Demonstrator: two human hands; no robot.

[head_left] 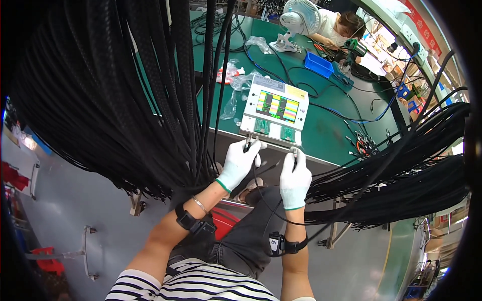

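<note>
Both my hands wear white knit gloves and are at the front edge of a white cable tester (254,120), whose lit screen (277,107) shows coloured blocks. Two green circuit boards (262,126) sit along its front. My left hand (239,164) pinches a black cable connector (247,144) close to the tester's left front corner. In my right hand (295,181), the fingers close on another cable connector (294,151) by the right board. Whether either plug is seated in the tester I cannot tell. A black cable (257,183) loops down between my hands.
A thick bundle of black braided cables (100,100) hangs at the left; another bundle (401,175) lies at the right. On the green table (321,130) are plastic bags (259,44), a blue tray (319,65), a white fan (296,22) and loose wires. Another person (334,30) leans over the far side.
</note>
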